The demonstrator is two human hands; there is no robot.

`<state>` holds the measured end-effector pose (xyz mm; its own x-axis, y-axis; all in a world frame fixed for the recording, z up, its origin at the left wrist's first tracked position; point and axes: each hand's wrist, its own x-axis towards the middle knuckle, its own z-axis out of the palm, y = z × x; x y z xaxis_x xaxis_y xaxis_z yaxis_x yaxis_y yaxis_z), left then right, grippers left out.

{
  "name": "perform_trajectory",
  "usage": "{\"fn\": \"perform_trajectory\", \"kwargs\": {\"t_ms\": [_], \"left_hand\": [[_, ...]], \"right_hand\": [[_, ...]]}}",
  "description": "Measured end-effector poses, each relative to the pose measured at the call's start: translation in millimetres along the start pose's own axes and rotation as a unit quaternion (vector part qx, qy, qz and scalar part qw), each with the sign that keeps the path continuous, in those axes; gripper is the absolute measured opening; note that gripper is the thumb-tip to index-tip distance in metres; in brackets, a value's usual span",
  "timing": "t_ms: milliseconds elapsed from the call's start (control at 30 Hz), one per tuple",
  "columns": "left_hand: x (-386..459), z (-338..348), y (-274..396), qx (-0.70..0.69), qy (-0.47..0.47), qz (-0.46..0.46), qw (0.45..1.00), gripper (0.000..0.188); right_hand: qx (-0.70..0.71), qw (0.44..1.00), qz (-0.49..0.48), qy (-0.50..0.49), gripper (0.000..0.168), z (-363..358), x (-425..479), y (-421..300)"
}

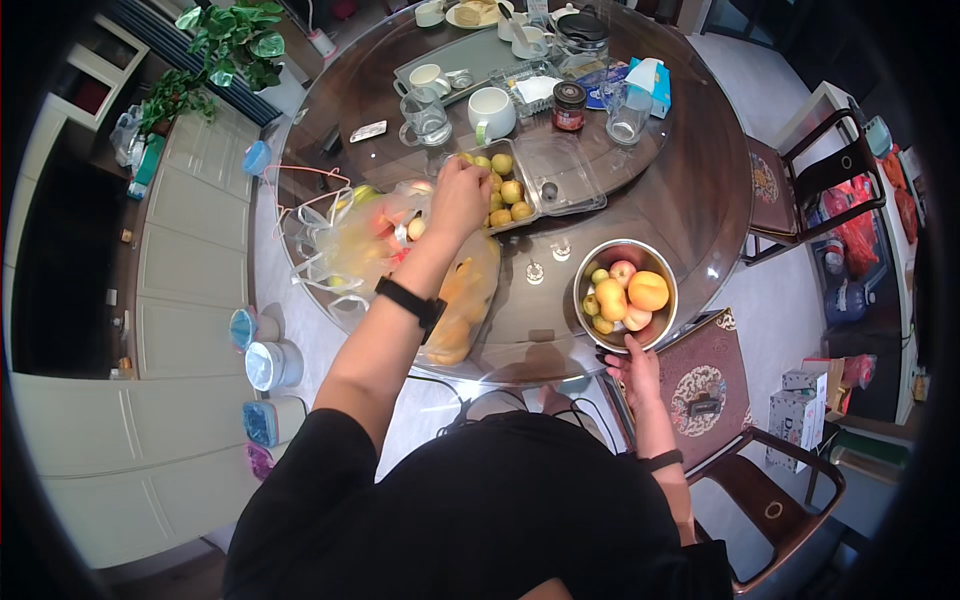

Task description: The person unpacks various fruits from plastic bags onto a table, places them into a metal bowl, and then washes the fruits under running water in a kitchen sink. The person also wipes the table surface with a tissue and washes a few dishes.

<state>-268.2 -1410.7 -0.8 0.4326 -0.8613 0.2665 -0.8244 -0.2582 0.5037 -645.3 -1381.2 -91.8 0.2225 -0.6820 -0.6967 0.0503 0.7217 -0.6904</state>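
Observation:
My left hand [461, 196] reaches over the left side of a clear plastic clamshell box [534, 196] of small yellow-green fruits [512, 192]. Its fingertips are down among the fruit, and whether they pinch one is hidden. At the table's near right edge, my right hand [636, 373] holds a stainless steel bowl [670, 319], thumb by the rim and fingers below. Inside the bowl lie peaches [647, 291] and several small green-yellow fruits [591, 304]. Beneath my left forearm, thin plastic bags [352, 244] contain more fruit, including yellow-orange ones [459, 311].
Beyond the box stand a white mug [491, 112], glass mugs [425, 116], a dark-lidded jar [568, 106] and a tissue pack [660, 88]. A pink hanger [304, 171] lies left. Wooden chairs [780, 480] stand right of the round table [540, 360]; bins [271, 365] line the left floor.

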Motion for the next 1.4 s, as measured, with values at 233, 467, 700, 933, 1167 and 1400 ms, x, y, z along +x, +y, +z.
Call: {"fn": "perform_trajectory", "kwargs": {"t_ms": [233,467,700,933,1167,1400], "left_hand": [[16.2,55.1,1.6,0.18,-0.09,0.015,0.979,0.04],[26.1,81.3,-18.7,0.155,-0.065,0.011,0.986,0.04],[19.2,58.6,-15.9,0.119,0.016,0.112,0.986,0.043],[-76.3,27.5,98.6,-0.346,-0.147,0.087,0.923,0.034],[-272.0,41.4,206.4,-0.161,-0.35,0.358,0.851,0.046],[-418.9,43.1,275.9,-0.206,-0.455,0.435,0.749,0.055]], "right_hand": [[0.123,0.991,0.039,0.019,0.032,11.8,14.3,12.6],[0.165,0.983,-0.03,0.076,0.021,11.0,11.3,17.9],[0.193,0.971,-0.097,0.103,0.02,0.6,-51.5,41.3],[0.201,0.964,-0.077,0.158,0.02,-29.9,-127.5,106.3],[0.216,0.956,-0.011,0.198,0.024,-69.5,-234.5,172.1],[0.267,0.922,-0.05,0.276,0.021,-167.8,-364.0,324.3]]}}
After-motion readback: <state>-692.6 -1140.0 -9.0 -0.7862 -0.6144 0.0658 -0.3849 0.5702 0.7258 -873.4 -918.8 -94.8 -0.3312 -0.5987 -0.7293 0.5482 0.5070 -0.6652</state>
